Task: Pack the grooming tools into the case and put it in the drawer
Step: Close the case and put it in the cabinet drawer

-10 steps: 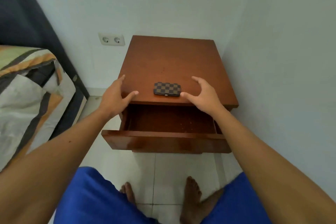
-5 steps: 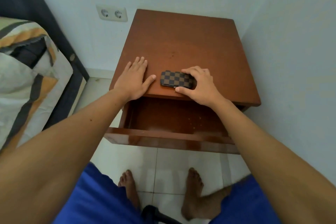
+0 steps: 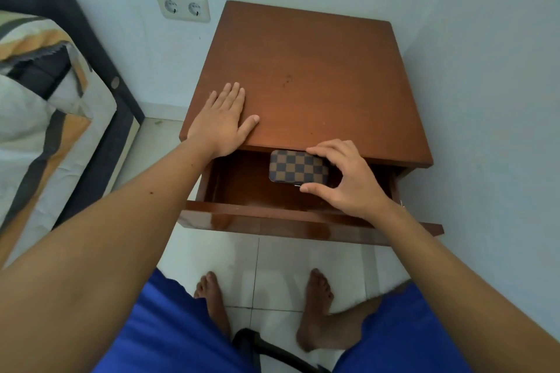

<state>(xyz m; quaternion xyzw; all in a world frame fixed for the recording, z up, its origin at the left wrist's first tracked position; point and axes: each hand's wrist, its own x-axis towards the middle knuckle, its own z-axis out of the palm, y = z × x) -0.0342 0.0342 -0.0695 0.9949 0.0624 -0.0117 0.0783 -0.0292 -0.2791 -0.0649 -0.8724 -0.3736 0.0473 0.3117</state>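
**Case going into the open drawer**

The nightstand (image 3: 303, 76) fills the frame's centre, its drawer (image 3: 242, 182) pulled out toward six o'clock. The closed checkered case (image 3: 297, 169) hangs just over the drawer's cavity near its back edge, so packing looks done; what is left is setting the case down and pushing the drawer shut. The left hand (image 3: 221, 124) lies flat on the top at nine o'clock, fingers straight and together. The right hand (image 3: 342, 179) pinches the case's three-o'clock end, thumb and fingers curled around it.
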